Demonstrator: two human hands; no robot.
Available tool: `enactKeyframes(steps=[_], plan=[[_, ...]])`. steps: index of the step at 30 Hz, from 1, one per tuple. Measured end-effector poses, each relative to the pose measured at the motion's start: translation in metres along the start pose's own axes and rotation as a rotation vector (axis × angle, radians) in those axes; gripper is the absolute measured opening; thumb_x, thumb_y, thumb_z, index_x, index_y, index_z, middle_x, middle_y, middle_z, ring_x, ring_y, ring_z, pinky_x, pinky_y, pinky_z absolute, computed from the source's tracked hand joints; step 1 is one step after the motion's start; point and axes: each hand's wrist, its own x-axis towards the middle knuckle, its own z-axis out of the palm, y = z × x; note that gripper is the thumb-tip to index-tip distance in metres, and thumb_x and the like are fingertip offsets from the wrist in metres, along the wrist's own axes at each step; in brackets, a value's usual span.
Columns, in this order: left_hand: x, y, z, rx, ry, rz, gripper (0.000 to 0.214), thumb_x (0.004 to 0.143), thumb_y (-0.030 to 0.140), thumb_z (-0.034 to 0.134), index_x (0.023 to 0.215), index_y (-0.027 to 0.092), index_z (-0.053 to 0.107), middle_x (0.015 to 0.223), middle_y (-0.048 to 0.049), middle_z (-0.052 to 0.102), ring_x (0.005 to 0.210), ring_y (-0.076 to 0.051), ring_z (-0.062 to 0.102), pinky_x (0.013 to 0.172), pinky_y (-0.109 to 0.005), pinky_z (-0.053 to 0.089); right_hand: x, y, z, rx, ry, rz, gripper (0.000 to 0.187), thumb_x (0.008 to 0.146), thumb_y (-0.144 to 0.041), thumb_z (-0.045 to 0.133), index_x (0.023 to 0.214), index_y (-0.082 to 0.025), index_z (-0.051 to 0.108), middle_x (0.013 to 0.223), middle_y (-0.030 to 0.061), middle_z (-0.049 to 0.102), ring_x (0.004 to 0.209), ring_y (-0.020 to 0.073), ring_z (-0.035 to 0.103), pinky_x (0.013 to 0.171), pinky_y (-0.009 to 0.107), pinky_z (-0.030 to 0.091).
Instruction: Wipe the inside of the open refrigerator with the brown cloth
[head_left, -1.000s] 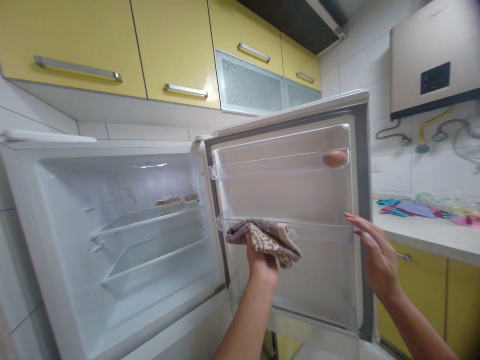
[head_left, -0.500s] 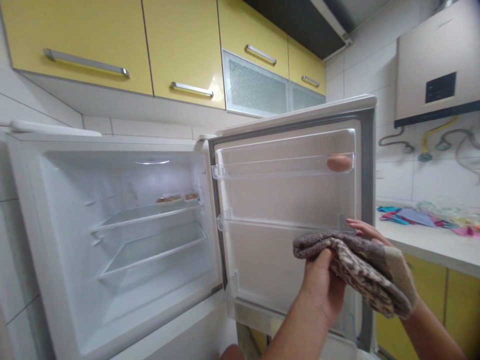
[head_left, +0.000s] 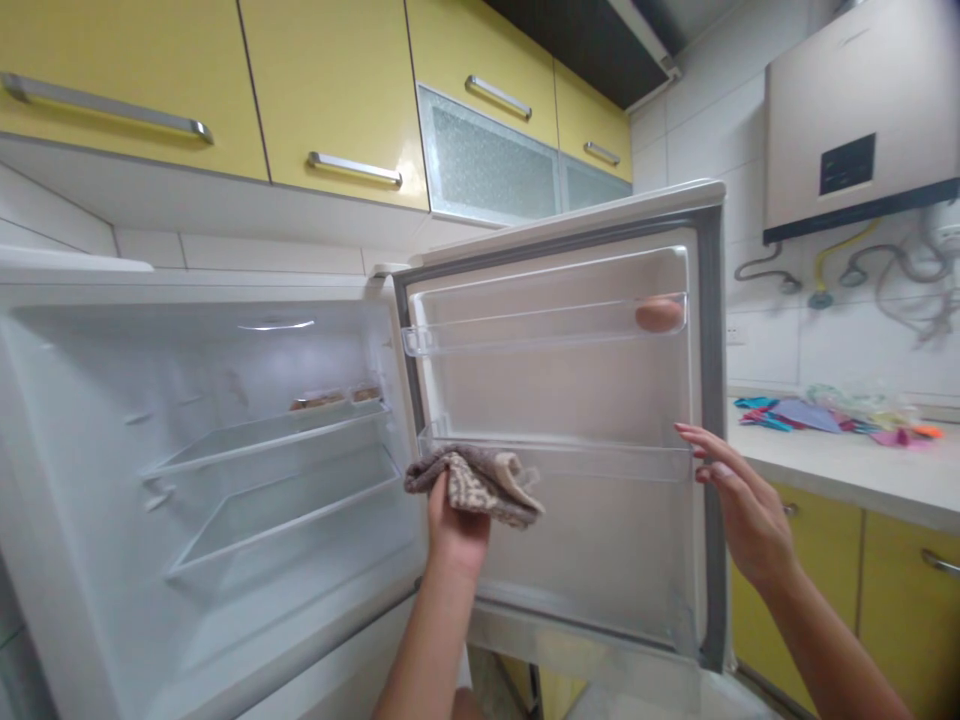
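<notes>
My left hand (head_left: 459,520) grips a folded grey-brown and cream patterned cloth (head_left: 487,485), thumb on top, in front of the lower part of the fridge door's inner side. My right hand (head_left: 746,510) is empty, its fingers apart, beside the outer edge of the open fridge door (head_left: 547,390); whether the fingertips touch the door I cannot tell. Clear shelves run across the door, and a reddish-brown egg-like object (head_left: 660,314) lies at the right end of the top door shelf (head_left: 525,328).
On the left the fridge interior (head_left: 82,420) stands open, with small packs (head_left: 319,401) on its upper glass shelf (head_left: 262,440). Yellow cabinets (head_left: 330,90) hang above. To the right, coloured cloths and plastic (head_left: 810,413) lie on the counter (head_left: 885,475) below a water heater (head_left: 862,130).
My left hand has carried the cloth leftward across the door. My right hand has come off the cloth and opened near the door edge. The view has turned slightly right.
</notes>
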Motion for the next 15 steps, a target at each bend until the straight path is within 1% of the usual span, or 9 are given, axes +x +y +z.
enactKeyframes(steps=[2,3,5,7,9,10,12,13,15], plan=[[0.008,0.025,-0.008,0.053,0.061,0.083,0.022,0.086,0.035,0.055,0.092,0.021,0.071,0.084,-0.0059,0.076,0.084,-0.025,0.071,0.088,-0.049,0.056,-0.001,0.0,0.002,0.017,0.015,0.009,0.035,0.095,-0.044,0.05,0.123,-0.032,0.069,0.141,0.0037,0.061,0.116,0.0241,0.059,0.078,0.033,0.047],[0.01,0.032,-0.01,0.077,0.072,0.108,0.021,0.086,0.035,0.055,0.093,0.021,0.07,0.085,-0.0046,0.075,0.084,-0.024,0.071,0.09,-0.048,0.056,-0.001,0.0,0.003,0.019,0.023,0.008,0.035,0.095,-0.044,0.051,0.122,-0.032,0.069,0.141,0.0035,0.061,0.117,0.0244,0.059,0.079,0.033,0.048],[0.009,0.033,-0.013,0.163,0.112,0.266,0.02,0.083,0.036,0.06,0.097,0.024,0.068,0.088,-0.0014,0.074,0.083,-0.021,0.07,0.093,-0.048,0.055,-0.002,0.0,0.005,0.013,0.037,0.001,0.034,0.095,-0.044,0.051,0.121,-0.032,0.07,0.14,0.0036,0.062,0.12,0.025,0.058,0.081,0.034,0.048],[0.005,0.022,-0.015,0.346,0.191,0.546,0.028,0.078,0.034,0.069,0.105,0.027,0.065,0.1,0.0,0.073,0.093,-0.021,0.069,0.101,-0.048,0.05,-0.003,0.0,0.005,0.002,0.045,-0.006,0.034,0.095,-0.043,0.051,0.121,-0.031,0.07,0.14,0.0042,0.062,0.122,0.0254,0.058,0.083,0.034,0.049],[0.002,0.007,-0.017,0.605,0.235,0.858,0.044,0.073,0.029,0.075,0.115,0.03,0.063,0.123,-0.0028,0.068,0.118,-0.023,0.062,0.115,-0.046,0.039,-0.004,-0.001,0.006,0.0,0.046,-0.011,0.035,0.095,-0.043,0.051,0.121,-0.029,0.069,0.141,0.005,0.061,0.122,0.0257,0.058,0.082,0.034,0.05],[0.001,0.002,-0.018,0.729,0.216,0.985,0.048,0.073,0.027,0.076,0.119,0.03,0.063,0.136,-0.005,0.063,0.131,-0.024,0.054,0.12,-0.044,0.031,-0.004,-0.001,0.007,-0.001,0.045,-0.013,0.035,0.095,-0.042,0.051,0.122,-0.029,0.069,0.141,0.0053,0.061,0.123,0.0258,0.058,0.082,0.034,0.05],[0.001,-0.005,-0.022,0.931,0.077,1.124,0.05,0.075,0.027,0.074,0.123,0.029,0.063,0.152,-0.008,0.051,0.147,-0.025,0.038,0.126,-0.042,0.018,-0.004,-0.002,0.008,-0.011,0.046,-0.025,0.035,0.095,-0.042,0.051,0.123,-0.029,0.068,0.141,0.0057,0.061,0.125,0.0266,0.057,0.086,0.036,0.051],[0.001,-0.007,-0.024,0.999,-0.022,1.148,0.049,0.075,0.029,0.074,0.123,0.029,0.065,0.155,-0.0084,0.048,0.15,-0.026,0.033,0.127,-0.043,0.014,-0.004,-0.003,0.009,-0.021,0.051,-0.032,0.035,0.095,-0.042,0.051,0.123,-0.029,0.068,0.141,0.0057,0.061,0.127,0.0271,0.056,0.089,0.038,0.05],[-0.002,-0.011,-0.024,1.097,-0.227,1.104,0.046,0.074,0.033,0.075,0.119,0.03,0.069,0.153,-0.0083,0.051,0.151,-0.029,0.03,0.127,-0.048,0.009,-0.004,-0.005,0.012,-0.041,0.067,-0.043,0.035,0.095,-0.042,0.052,0.124,-0.029,0.068,0.139,0.0056,0.062,0.129,0.028,0.055,0.097,0.042,0.048]])
